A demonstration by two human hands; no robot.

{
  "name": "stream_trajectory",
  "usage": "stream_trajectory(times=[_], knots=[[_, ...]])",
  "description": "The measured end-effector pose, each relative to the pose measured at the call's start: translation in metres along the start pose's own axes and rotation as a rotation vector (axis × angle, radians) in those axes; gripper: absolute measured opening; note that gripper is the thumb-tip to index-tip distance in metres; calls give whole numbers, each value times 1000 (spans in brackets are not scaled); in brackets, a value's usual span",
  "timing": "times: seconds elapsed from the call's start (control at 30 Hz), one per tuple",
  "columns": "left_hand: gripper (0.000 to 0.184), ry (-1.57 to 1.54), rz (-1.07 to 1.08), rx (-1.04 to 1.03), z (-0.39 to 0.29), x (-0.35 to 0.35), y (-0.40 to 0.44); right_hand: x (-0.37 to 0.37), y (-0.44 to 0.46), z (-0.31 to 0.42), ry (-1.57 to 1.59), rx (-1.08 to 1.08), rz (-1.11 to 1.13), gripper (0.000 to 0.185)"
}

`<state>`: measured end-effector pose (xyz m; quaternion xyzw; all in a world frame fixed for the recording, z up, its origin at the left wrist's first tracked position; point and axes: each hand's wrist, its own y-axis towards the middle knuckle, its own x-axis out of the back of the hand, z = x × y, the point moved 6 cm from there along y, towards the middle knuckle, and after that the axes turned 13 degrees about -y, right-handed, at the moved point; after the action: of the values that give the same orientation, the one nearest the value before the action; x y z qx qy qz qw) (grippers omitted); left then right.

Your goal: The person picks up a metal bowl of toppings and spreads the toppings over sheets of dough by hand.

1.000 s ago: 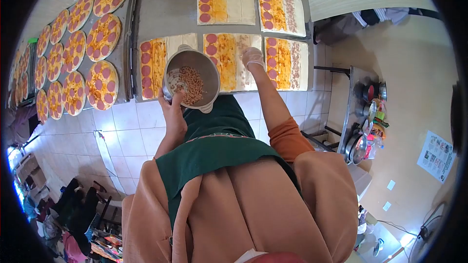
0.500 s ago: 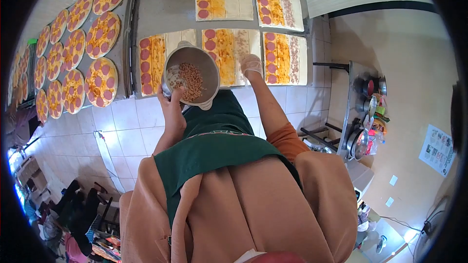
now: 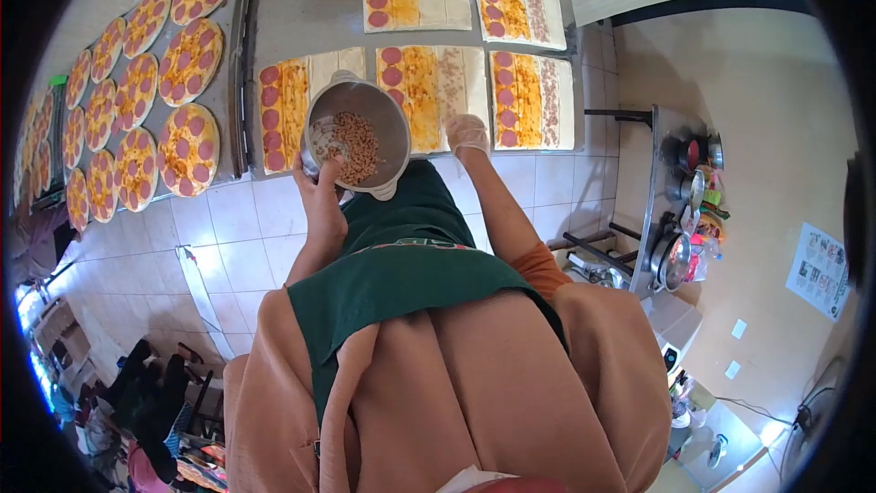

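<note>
My left hand (image 3: 319,192) grips the rim of a metal pot (image 3: 393,131), with the thumb inside. The pot is tilted and holds a small heap of crumbled, brownish meat (image 3: 357,140). Over the near edge of the middle dough sheet (image 3: 410,100) is my right hand (image 3: 468,135), in a clear plastic glove. Its fingers look curled in, and anything inside them is hidden. That sheet carries a row of pepperoni slices, an orange topped band and a strip of meat crumbs. Another dough sheet (image 3: 285,114) lies partly behind the pot.
More topped dough sheets (image 3: 532,100) lie on the metal tray (image 3: 306,0). To the left, a second tray bears several round pepperoni pizzas (image 3: 189,148). A rack with pans (image 3: 673,260) stands to the right. Other people (image 3: 151,402) are at the lower left.
My right hand has shifted slightly left and downward over the near end of the crumb strip. The pot remains in my left hand, and the whole view has moved slightly.
</note>
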<state>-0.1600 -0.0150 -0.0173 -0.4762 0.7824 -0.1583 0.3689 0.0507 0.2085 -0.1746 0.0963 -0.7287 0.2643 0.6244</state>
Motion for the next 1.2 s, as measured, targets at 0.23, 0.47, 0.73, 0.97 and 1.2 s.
stream_trajectory(times=[0.23, 0.47, 0.73, 0.97, 1.2], knots=[[82, -15, -5, -13, 3, 5, 2, 2, -21, -4, 94, -159, 4, 23], [83, 6, 7, -7, -2, 4, -2, 10, 27, -8, 194, -165, -90, 21], [81, -12, -10, -13, -3, 5, -2, 19, 71, -24, -175, 40, -132, 20], [82, 2, 15, -15, 5, 4, 5, 25, 47, -32, 25, 10, -183, 17], [90, 111, 83, -46, 29, -2, 20, 129, 7, 14, 557, -47, -58, 19]])
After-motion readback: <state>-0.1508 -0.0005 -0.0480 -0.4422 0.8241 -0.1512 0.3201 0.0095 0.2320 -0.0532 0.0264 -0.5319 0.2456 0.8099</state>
